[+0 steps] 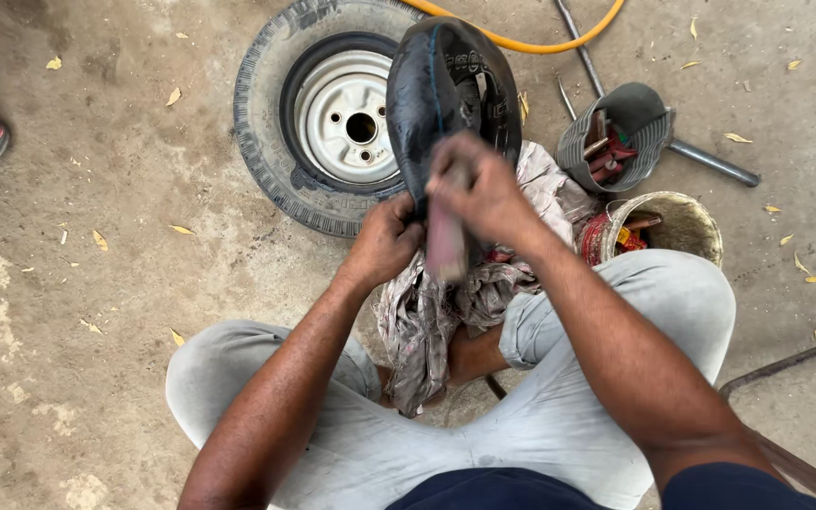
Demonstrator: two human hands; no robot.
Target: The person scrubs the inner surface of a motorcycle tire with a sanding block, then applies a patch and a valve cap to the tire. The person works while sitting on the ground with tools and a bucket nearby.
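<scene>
Left hand (387,238) grip clasps the black inner tube (446,94); right hand (479,189) grip closes on a blurred block (446,244) above a rag (427,316)

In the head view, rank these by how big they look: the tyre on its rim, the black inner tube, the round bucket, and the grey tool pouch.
1. Tyre on its rim: largest.
2. Black inner tube: held up nearer the camera, so it may look oversized.
3 and 4. Round bucket and grey tool pouch: look about alike, not ranked.
</scene>
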